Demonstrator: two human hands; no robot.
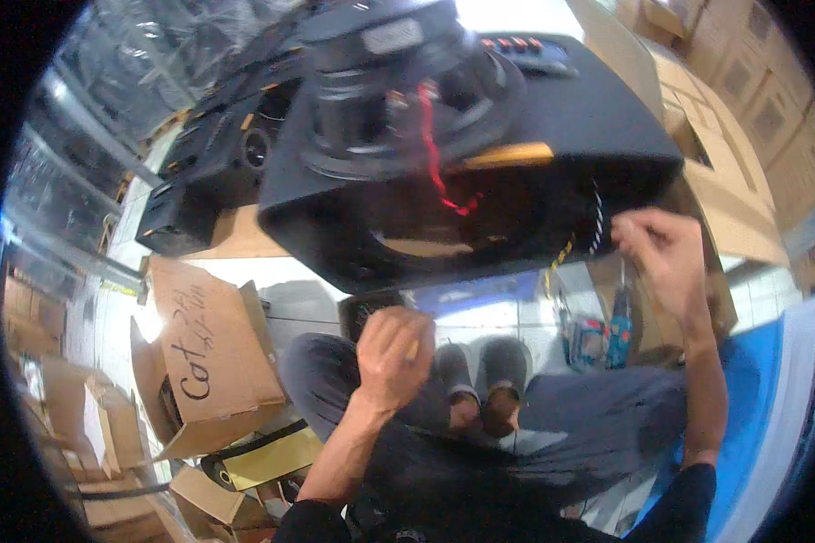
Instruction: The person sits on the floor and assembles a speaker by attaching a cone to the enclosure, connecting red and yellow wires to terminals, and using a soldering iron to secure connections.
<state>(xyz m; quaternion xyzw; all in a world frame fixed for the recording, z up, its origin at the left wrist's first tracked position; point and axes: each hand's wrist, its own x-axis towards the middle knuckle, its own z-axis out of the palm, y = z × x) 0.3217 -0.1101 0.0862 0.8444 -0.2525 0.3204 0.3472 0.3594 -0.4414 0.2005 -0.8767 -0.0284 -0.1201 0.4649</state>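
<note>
A black speaker cabinet [625,145] stands in front of me, its large round opening facing me. On top rests a loose speaker driver [362,100], blurred, with a red wire [433,163] hanging from it. A black-and-white twisted wire [598,222] and a yellow-and-black twisted wire [561,260] hang at the cabinet's right front. My right hand [668,258] is close beside the black-and-white wire, fingers pinched; whether they grip anything is unclear. Over my left knee, my left hand [392,356] is curled closed, with a small yellowish bit showing between the fingers.
A teal cordless drill [620,321] stands below the cabinet's right side. An orange strip [509,156] lies on the cabinet's edge. Open cardboard boxes [213,348] stand at my left. More black cabinets [181,213] sit far left, and stacked cartons [770,118] far right.
</note>
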